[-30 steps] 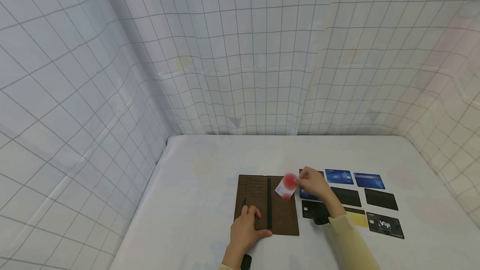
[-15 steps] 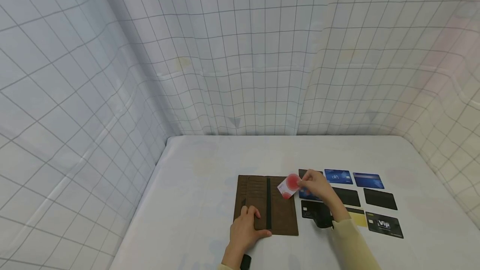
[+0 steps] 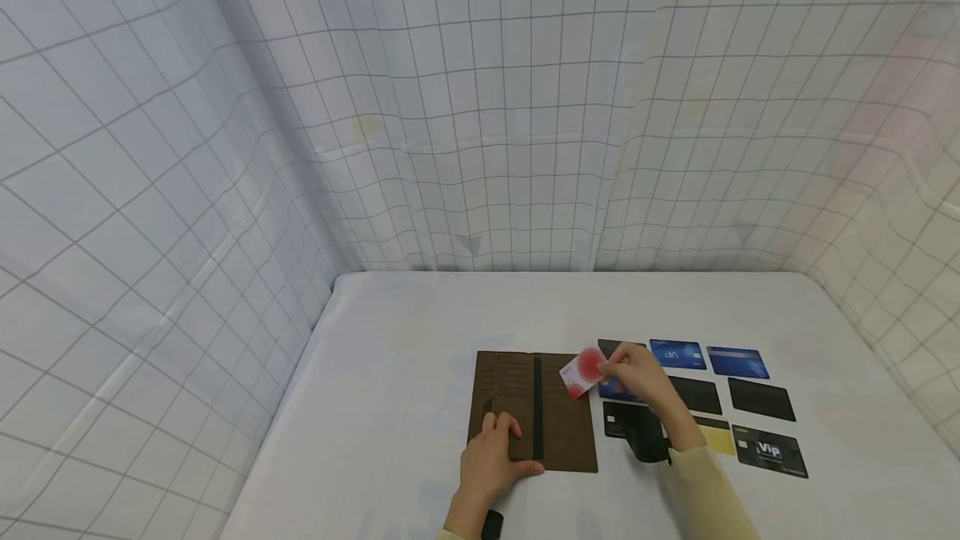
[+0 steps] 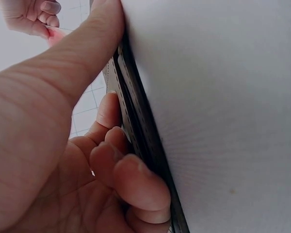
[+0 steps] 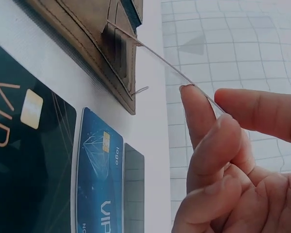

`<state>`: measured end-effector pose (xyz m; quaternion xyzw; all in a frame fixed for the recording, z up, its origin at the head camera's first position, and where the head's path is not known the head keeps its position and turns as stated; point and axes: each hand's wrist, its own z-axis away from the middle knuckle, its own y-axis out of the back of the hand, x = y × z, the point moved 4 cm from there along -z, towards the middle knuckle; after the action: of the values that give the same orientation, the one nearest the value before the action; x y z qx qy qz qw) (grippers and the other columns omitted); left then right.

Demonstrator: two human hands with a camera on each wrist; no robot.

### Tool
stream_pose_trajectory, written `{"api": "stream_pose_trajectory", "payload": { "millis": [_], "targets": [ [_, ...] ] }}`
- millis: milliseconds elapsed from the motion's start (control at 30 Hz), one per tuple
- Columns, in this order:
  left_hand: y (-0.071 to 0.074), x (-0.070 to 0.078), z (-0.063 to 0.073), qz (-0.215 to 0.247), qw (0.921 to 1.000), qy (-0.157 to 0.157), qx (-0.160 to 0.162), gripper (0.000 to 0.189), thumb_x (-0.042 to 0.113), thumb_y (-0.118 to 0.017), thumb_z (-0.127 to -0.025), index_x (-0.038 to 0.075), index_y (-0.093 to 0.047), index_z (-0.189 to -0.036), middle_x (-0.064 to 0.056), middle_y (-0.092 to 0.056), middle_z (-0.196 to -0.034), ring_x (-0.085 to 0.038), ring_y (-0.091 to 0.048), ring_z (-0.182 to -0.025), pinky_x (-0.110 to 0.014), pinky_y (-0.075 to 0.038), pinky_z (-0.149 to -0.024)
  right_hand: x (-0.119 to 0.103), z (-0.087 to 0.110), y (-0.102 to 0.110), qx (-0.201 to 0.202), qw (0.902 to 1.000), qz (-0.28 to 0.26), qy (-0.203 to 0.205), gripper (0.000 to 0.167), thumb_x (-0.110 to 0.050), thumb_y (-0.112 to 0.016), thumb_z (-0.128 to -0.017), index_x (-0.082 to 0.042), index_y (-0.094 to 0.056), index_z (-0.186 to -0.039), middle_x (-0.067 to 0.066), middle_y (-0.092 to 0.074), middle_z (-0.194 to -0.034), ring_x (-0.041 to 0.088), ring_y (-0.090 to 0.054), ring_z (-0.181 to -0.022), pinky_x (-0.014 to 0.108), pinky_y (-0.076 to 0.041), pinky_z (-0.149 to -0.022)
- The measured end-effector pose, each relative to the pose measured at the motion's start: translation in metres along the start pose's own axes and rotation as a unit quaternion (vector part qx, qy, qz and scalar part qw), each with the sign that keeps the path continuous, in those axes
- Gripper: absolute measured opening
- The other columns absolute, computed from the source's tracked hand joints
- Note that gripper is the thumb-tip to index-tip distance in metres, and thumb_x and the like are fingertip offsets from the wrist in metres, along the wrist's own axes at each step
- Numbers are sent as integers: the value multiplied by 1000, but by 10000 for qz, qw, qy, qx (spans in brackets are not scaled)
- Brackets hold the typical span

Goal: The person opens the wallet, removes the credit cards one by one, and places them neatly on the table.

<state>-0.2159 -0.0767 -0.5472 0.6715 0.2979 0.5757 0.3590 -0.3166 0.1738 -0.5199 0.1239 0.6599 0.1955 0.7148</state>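
Observation:
A brown wallet [image 3: 570,432] lies spread on the white table, with a dark strip [image 3: 537,407] down its middle and card slots [image 3: 514,369] to the left. My left hand [image 3: 487,461] rests on its lower left part, fingers bent and thumb at the near edge. Between thumb and forefinger, my right hand [image 3: 637,372] pinches a white-and-red card [image 3: 582,373], tilted over the wallet's upper right corner. The right wrist view catches this card [image 5: 167,63] almost edge-on, one end overlapping the wallet's slots [image 5: 119,46]; whether it touches them I cannot tell.
Several cards lie in rows to the right, including a blue card [image 3: 677,353], a plain black card [image 3: 762,398] and a black VIP card [image 3: 770,450]. The right hand and wrist partly cover others. Gridded white curtains [image 3: 480,148] surround the table's back and sides.
My right hand has drifted slightly right and toward me, carrying the white-and-red card with it. My left hand and the wallet look unmoved.

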Motion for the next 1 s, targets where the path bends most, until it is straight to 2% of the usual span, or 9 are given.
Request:
{"api": "stream_pose_trajectory", "payload": {
  "millis": [333,600,700,867,1000],
  "targets": [
    [1,2,1,53,10000,-55,-11,55,44,-86,-62,18,-48,-92,4,-32,-81,-10,-33,-52,-26,-31,-47,-8,9,8,175,9997,-155,-6,19,-15,-66,-89,-1,-53,-86,10,-66,-77,31,-57,-62,38,-43,-59],
    [0,1,0,38,10000,-29,-27,55,46,-85,-63,19,-48,-92,4,-32,-81,-11,-33,-52,-26,-31,-47,-11,20,16,394,9988,-280,-78,21,-18,-66,-89,-2,-52,-88,18,-63,-79,27,-55,-62,34,-40,-55],
    [-1,1,0,51,10000,1,-50,55,46,-85,-63,19,-48,-93,4,-31,-81,-11,-33,-52,-26,-31,-47,-12,27,19,466,9984,-328,-38,22,-18,-66,-90,-1,-52,-88,19,-61,-77,27,-55,-62,34,-39,-55],
    [0,1,0,46,10000,10,-72,54,46,-84,-63,19,-48,-92,4,-31,-81,-11,-33,-52,-26,-30,-47,-17,43,27,618,9971,-446,-35,22,-18,-66,-90,0,-52,-89,17,-59,-74,27,-55,-63,37,-41,-62],
    [0,1,0,55,10000,-7,-74,54,47,-84,-64,18,-48,-92,4,-31,-81,-11,-32,-52,-26,-30,-47,-19,56,33,788,9959,-435,-84,24,-20,-66,-90,0,-52,-90,12,-59,-70,24,-54,-60,33,-39,-56]
  ]
}}
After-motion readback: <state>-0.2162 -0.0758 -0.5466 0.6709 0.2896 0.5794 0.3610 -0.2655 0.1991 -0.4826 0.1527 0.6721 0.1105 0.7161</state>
